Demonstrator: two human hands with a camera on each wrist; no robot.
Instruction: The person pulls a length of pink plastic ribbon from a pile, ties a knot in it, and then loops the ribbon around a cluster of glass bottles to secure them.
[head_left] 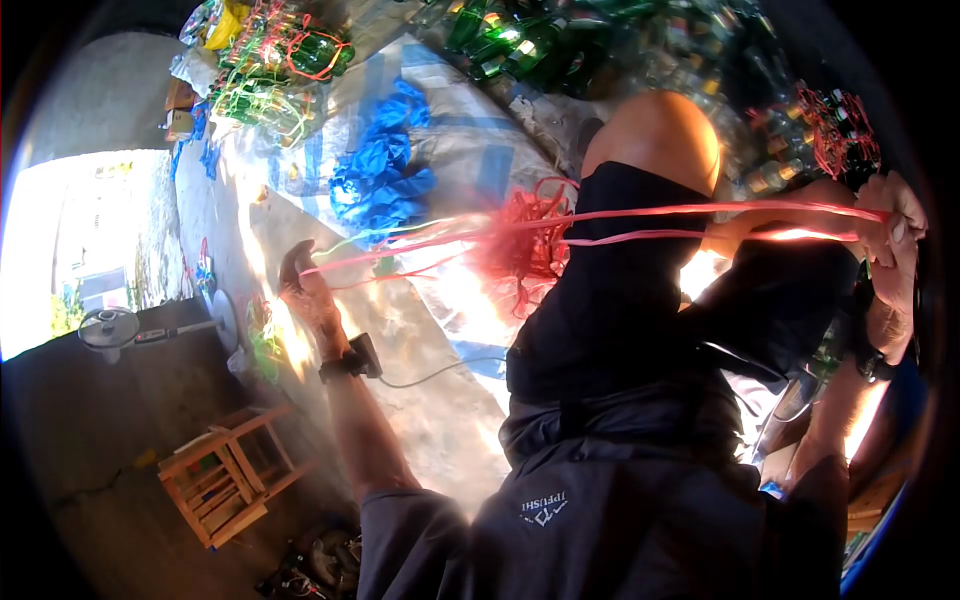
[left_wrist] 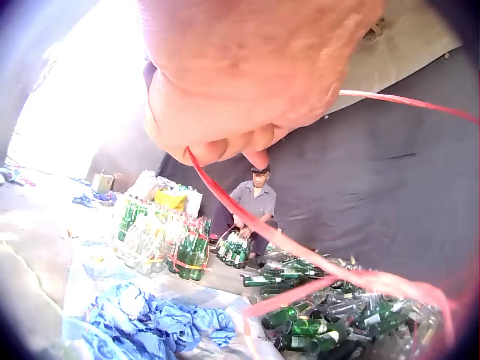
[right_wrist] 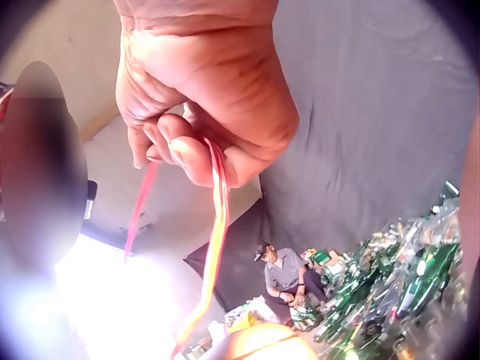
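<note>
Red plastic twine (head_left: 640,212) stretches across the person's lap between the two raised, widely spread hands. At its left end the left hand (head_left: 312,290) grips strands, and in the left wrist view its fingers curl round the red twine (left_wrist: 300,259). Far to the right, the right hand (head_left: 893,230) holds the other end; in the right wrist view the curled fingers of the right hand (right_wrist: 202,112) pinch the twine (right_wrist: 219,202). A tangled red bunch (head_left: 530,240) hangs mid-span beside the knee, partly blurred.
Blue crumpled plastic (head_left: 385,175) lies on a white sheet (head_left: 480,150). Loose green bottles (head_left: 510,45) are heaped ahead, with tied bottle bundles (head_left: 265,90) at the upper left. A wooden stool (head_left: 230,475) stands at lower left. Another person (left_wrist: 253,199) sits handling bottles.
</note>
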